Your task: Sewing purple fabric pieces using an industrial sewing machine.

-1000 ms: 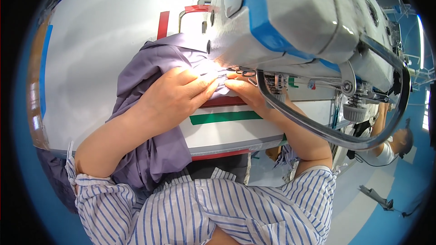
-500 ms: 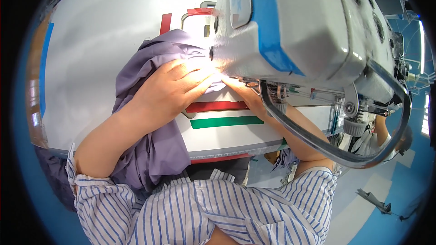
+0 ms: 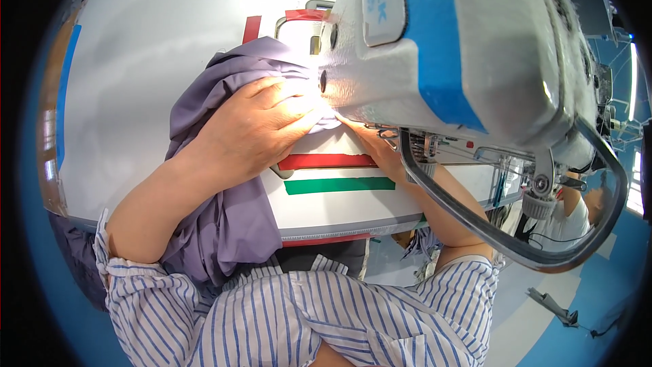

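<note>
A bunched piece of purple cloth [image 3: 234, 85] lies on the sewing machine's white bed, and part of it hangs over the table's front edge toward my lap. My left hand [image 3: 261, 122] grips the cloth from above, its fingers together and pointing at the lit sewing spot. From the other side my right hand [image 3: 370, 141] reaches in under the machine head, a fingertip touching the cloth's edge. Most of its fingers are hidden by the white and blue sewing machine [image 3: 380, 75]. Glare and the head conceal the needle area.
A curved metal bar [image 3: 502, 241] juts out in front of the machine, over my right forearm. Red tape [image 3: 326, 161] and green tape [image 3: 339, 185] mark the table near my hands. Another person's arm [image 3: 572, 204] shows at the far right.
The view has shifted slightly, so the machine head appears farther right and lower. Both hands stay at the cloth beside the sewing spot, with little visible movement.
</note>
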{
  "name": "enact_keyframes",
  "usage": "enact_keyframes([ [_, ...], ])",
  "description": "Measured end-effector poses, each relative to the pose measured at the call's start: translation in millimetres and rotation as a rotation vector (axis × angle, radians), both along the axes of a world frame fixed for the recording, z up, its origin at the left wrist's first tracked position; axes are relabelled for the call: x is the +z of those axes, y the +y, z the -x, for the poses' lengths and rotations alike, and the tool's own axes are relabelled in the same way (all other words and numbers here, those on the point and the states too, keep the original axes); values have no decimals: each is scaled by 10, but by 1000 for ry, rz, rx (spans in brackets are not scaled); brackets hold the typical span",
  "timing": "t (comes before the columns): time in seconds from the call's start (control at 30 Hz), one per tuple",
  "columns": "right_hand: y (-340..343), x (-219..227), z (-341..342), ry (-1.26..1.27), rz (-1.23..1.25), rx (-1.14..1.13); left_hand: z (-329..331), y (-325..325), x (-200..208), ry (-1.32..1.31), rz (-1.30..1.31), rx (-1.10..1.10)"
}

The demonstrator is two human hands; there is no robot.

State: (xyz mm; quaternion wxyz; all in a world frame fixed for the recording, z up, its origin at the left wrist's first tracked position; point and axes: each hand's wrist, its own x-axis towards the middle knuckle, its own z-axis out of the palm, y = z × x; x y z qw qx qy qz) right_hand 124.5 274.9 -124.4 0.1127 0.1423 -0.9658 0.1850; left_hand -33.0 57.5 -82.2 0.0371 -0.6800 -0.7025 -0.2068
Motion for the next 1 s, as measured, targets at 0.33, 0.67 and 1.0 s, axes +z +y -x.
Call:
enact_keyframes([
  [0.33,28,-33,-15,-27,-43,-13,-9,-15,-23,15,6,-8],
  [0.67,34,-60,-69,-46,-73,-38,-9,19,-1,5,3,-6],
  [1.0,155,-64,-120,-70,-114,-54,7,43,5,9,2,-8],
])
